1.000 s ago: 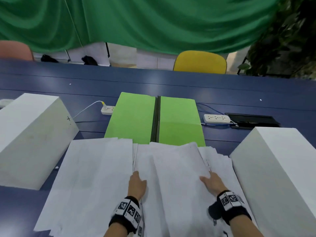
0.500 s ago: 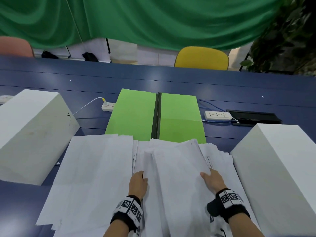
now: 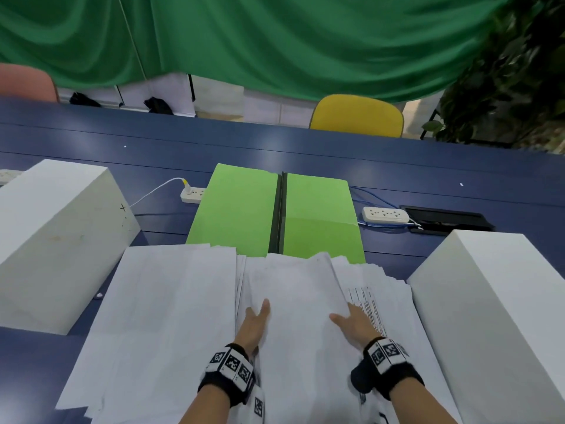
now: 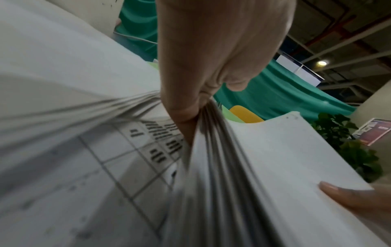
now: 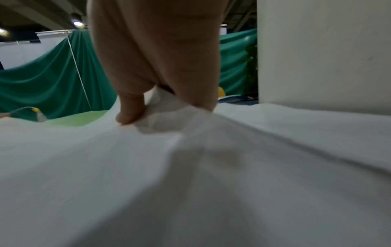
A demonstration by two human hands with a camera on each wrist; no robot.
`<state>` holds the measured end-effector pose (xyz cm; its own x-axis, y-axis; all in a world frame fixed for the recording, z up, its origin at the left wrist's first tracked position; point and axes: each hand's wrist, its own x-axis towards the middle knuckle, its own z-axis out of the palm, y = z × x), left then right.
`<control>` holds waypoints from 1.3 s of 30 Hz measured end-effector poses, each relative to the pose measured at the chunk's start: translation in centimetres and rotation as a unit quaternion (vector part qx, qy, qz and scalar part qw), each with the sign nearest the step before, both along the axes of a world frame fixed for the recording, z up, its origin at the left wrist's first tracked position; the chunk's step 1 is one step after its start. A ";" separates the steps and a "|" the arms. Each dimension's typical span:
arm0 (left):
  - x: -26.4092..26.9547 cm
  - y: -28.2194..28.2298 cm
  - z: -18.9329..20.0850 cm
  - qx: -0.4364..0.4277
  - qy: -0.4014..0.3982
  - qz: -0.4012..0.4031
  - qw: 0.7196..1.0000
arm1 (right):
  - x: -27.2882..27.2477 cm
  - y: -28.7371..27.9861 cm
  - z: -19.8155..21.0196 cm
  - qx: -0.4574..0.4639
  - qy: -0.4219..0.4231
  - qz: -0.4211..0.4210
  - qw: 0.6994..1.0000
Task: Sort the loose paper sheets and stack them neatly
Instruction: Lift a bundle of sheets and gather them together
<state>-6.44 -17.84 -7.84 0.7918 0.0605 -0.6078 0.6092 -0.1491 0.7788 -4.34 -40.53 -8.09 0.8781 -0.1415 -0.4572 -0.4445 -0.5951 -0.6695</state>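
Note:
White paper sheets cover the near part of the blue table (image 3: pixel 305 154). A broad left pile (image 3: pixel 171 316) lies flat. A middle bundle (image 3: pixel 299 301) sits between my hands, over fanned printed sheets (image 3: pixel 376 289) on the right. My left hand (image 3: pixel 255 322) grips the bundle's left edge. In the left wrist view its fingers (image 4: pixel 186 115) dig between the sheets and its thumb (image 4: pixel 349 200) lies on top. My right hand (image 3: pixel 351 325) pinches the bundle's right edge; paper bunches between thumb and fingers (image 5: pixel 162 107). An open green folder (image 3: pixel 238 215) lies just beyond the papers.
Two large white blocks flank the papers, one on the left (image 3: pixel 52 240) and one on the right (image 3: pixel 489 316). Power strips (image 3: pixel 192 194) (image 3: pixel 385 215) with cables and a black tray (image 3: pixel 446 218) lie beside the folder. A yellow chair (image 3: pixel 356 116) stands behind the table.
Both hands have shifted along the middle bundle's edges, and their thumbs now spread over its top sheet. The bundle lies straighter between them than before.

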 end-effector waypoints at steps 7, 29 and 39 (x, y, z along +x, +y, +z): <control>-1.0 -1.5 1.2 0.031 -0.217 0.010 0.976 | 0.4 -0.6 0.2 0.022 -0.070 -0.111 0.991; 1.8 -1.2 12.6 -0.031 -0.431 0.048 0.901 | 2.9 2.9 10.7 0.237 -0.239 -0.117 0.934; 1.4 1.0 0.9 0.151 -0.079 -0.014 0.985 | 0.8 -3.9 7.4 0.080 -0.076 -0.075 0.991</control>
<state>-5.05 -16.89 -6.97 0.8792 0.1964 -0.4340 0.4759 -0.4038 0.7813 -3.54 -44.43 -0.64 0.9133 -0.2114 -0.3480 -0.4061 -0.4103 -0.8165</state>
